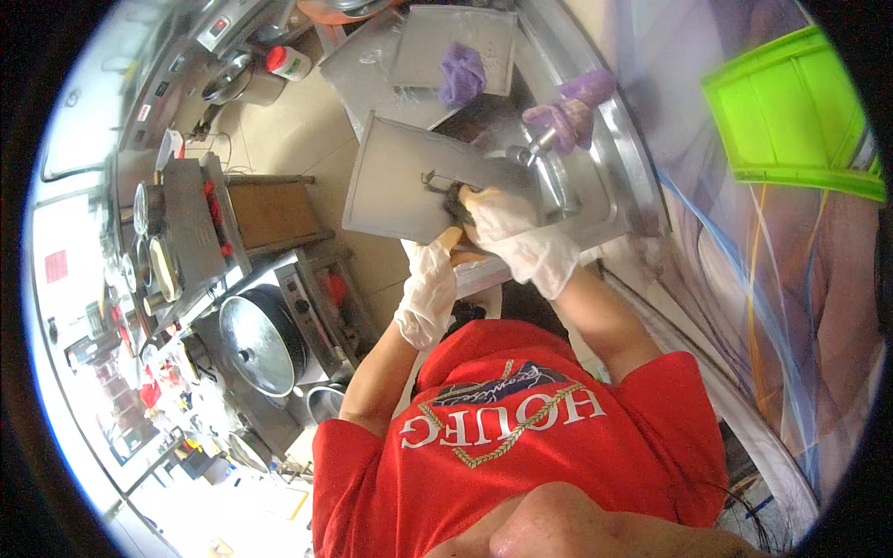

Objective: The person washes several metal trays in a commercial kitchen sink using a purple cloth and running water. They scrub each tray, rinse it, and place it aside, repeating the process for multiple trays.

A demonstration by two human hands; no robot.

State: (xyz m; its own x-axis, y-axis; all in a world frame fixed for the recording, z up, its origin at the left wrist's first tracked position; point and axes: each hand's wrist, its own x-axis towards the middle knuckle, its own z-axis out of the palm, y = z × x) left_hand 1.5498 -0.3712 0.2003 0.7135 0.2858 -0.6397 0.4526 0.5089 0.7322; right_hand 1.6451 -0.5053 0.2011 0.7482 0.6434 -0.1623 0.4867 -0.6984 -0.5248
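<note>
A flat grey metal panel (391, 181) with a raised rim and a small handle lies tilted over the near-left part of a stainless steel sink (603, 202). My left hand (432, 282), in a white glove, grips its near edge with the thumb on top. Against the panel's face, beside the handle, my gloved right hand (506, 227) presses a dark scrubbing pad (457, 202), mostly hidden under the fingers. A metal tap (541, 146) with purple cloth (572, 111) around it stands just beyond. Farther back, a second metal panel (418, 59) carries a crumpled purple cloth (462, 73).
A green plastic crate (788, 115) stands at the right on a patterned surface. To the left are a lidded pot (241, 80), a white jar with a red lid (287, 63), a large lidded pan (258, 342) and a metal shelf unit (192, 216).
</note>
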